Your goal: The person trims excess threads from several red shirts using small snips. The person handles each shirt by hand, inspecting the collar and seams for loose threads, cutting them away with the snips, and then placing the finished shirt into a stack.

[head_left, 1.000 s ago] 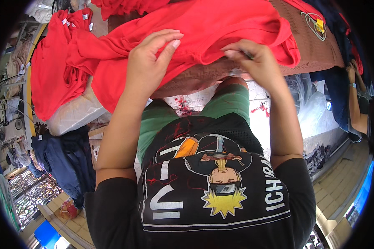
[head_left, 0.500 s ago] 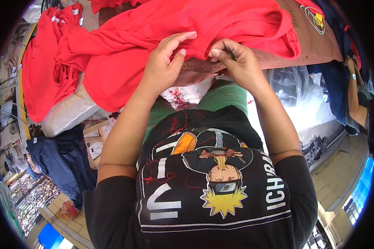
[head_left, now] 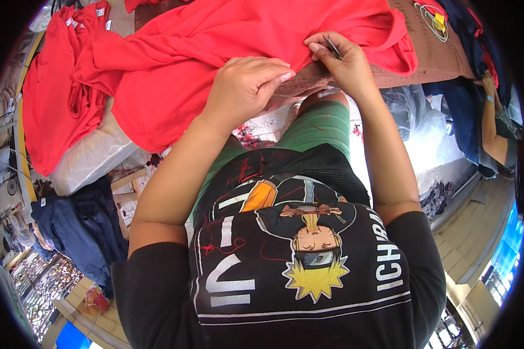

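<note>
The red garment [head_left: 174,64] spreads left of and beyond my left hand [head_left: 241,87], whose fingers pinch its near edge. My right hand [head_left: 346,64] presses thumb and forefinger together, a small dark tool [head_left: 333,47] held just behind their tips.

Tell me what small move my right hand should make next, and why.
I'd probably bring the small dark tool in your right hand toward the edge of the red garment by your left hand. The left hand seems to pinch that edge, while the tool sits off to its right.
</note>
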`<action>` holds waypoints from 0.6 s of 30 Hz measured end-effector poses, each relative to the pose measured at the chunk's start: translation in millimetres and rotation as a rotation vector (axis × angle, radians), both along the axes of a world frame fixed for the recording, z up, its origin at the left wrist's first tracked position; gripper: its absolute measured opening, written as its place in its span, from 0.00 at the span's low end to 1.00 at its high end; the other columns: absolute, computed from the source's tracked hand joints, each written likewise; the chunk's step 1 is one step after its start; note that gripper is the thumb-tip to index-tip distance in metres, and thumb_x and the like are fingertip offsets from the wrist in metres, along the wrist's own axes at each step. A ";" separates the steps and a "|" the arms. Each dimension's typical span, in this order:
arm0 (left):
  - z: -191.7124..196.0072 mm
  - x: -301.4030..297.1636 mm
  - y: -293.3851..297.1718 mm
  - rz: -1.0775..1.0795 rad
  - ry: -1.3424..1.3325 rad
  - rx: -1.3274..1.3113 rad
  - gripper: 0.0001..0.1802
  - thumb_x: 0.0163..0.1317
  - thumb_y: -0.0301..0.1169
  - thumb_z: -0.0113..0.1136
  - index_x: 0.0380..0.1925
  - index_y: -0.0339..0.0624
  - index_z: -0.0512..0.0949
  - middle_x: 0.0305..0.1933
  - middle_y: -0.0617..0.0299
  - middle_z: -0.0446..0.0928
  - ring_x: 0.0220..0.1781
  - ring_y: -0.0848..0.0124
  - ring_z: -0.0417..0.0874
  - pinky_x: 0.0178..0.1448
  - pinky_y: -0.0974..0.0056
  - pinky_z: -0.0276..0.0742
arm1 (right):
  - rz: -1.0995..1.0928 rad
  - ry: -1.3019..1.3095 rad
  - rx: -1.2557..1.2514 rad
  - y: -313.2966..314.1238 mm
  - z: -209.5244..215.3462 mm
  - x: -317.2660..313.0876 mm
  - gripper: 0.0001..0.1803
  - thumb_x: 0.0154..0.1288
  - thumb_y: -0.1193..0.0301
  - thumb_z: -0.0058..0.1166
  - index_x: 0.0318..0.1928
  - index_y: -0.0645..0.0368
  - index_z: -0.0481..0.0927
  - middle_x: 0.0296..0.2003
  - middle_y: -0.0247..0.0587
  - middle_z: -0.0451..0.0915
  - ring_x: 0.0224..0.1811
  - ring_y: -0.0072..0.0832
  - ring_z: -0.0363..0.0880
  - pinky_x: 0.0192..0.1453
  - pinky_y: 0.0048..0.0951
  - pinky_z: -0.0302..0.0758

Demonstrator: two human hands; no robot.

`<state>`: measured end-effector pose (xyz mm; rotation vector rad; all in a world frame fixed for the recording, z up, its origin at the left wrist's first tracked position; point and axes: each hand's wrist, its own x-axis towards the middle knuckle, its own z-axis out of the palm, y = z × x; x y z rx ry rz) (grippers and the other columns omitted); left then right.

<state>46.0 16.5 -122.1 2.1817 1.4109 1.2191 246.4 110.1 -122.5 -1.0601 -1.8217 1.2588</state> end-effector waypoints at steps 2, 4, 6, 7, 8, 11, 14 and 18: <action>0.9 -4.2 -4.2 -0.030 -0.215 -0.094 0.05 0.58 0.30 0.63 0.30 0.42 0.84 0.37 0.64 0.81 0.40 0.68 0.80 0.50 0.64 0.73 | 0.013 -0.063 0.018 1.3 0.5 -0.6 0.07 0.66 0.75 0.56 0.43 0.62 0.79 0.31 0.25 0.75 0.35 0.12 0.70 0.41 0.15 0.68; 12.5 -21.5 -12.0 -0.098 -0.120 0.006 0.04 0.58 0.30 0.63 0.29 0.43 0.84 0.33 0.64 0.81 0.37 0.65 0.80 0.49 0.63 0.73 | 0.015 -0.103 0.019 -0.4 2.6 -4.8 0.08 0.66 0.75 0.57 0.44 0.61 0.79 0.30 0.23 0.73 0.34 0.11 0.68 0.39 0.14 0.66; 29.3 -41.7 -24.8 -0.231 -0.112 -0.054 0.05 0.57 0.30 0.62 0.27 0.41 0.83 0.28 0.63 0.80 0.33 0.64 0.79 0.47 0.62 0.73 | -0.008 -0.117 0.009 -2.0 3.4 -5.3 0.09 0.65 0.76 0.57 0.45 0.60 0.79 0.28 0.22 0.71 0.32 0.11 0.66 0.37 0.14 0.65; 35.7 -55.2 -30.6 -0.308 -0.130 -0.119 0.05 0.58 0.30 0.62 0.27 0.40 0.82 0.29 0.62 0.80 0.33 0.65 0.79 0.46 0.62 0.73 | -0.027 -0.128 0.009 -3.4 4.1 -4.7 0.09 0.65 0.76 0.57 0.45 0.60 0.79 0.28 0.22 0.70 0.32 0.11 0.66 0.36 0.14 0.64; 42.2 -69.8 -35.5 -0.385 -0.148 -0.184 0.06 0.58 0.29 0.62 0.27 0.39 0.82 0.30 0.61 0.80 0.34 0.66 0.79 0.46 0.63 0.73 | -0.046 -0.138 0.008 -5.9 6.0 -4.1 0.09 0.65 0.76 0.57 0.46 0.60 0.79 0.28 0.22 0.70 0.32 0.11 0.65 0.36 0.14 0.64; 47.8 -90.0 -35.0 -0.397 -0.181 -0.188 0.07 0.59 0.28 0.62 0.26 0.37 0.81 0.33 0.59 0.81 0.34 0.67 0.80 0.44 0.63 0.74 | -0.048 -0.129 -0.029 -5.7 4.8 -0.1 0.09 0.65 0.75 0.57 0.46 0.60 0.79 0.30 0.23 0.71 0.33 0.11 0.67 0.36 0.14 0.65; 51.3 -71.8 -31.0 -0.142 -0.227 -0.092 0.06 0.60 0.28 0.62 0.28 0.36 0.81 0.34 0.58 0.81 0.34 0.67 0.81 0.44 0.63 0.76 | -0.059 -0.106 0.064 -10.1 7.6 -1.9 0.09 0.65 0.75 0.58 0.45 0.59 0.80 0.31 0.24 0.75 0.34 0.11 0.69 0.36 0.14 0.66; 46.7 -37.7 -20.7 0.018 -0.034 0.019 0.11 0.55 0.28 0.67 0.38 0.39 0.82 0.44 0.60 0.81 0.44 0.65 0.80 0.53 0.63 0.74 | -0.172 -0.171 0.066 -36.9 34.8 -5.3 0.07 0.64 0.74 0.58 0.43 0.60 0.82 0.31 0.26 0.79 0.33 0.11 0.72 0.37 0.14 0.68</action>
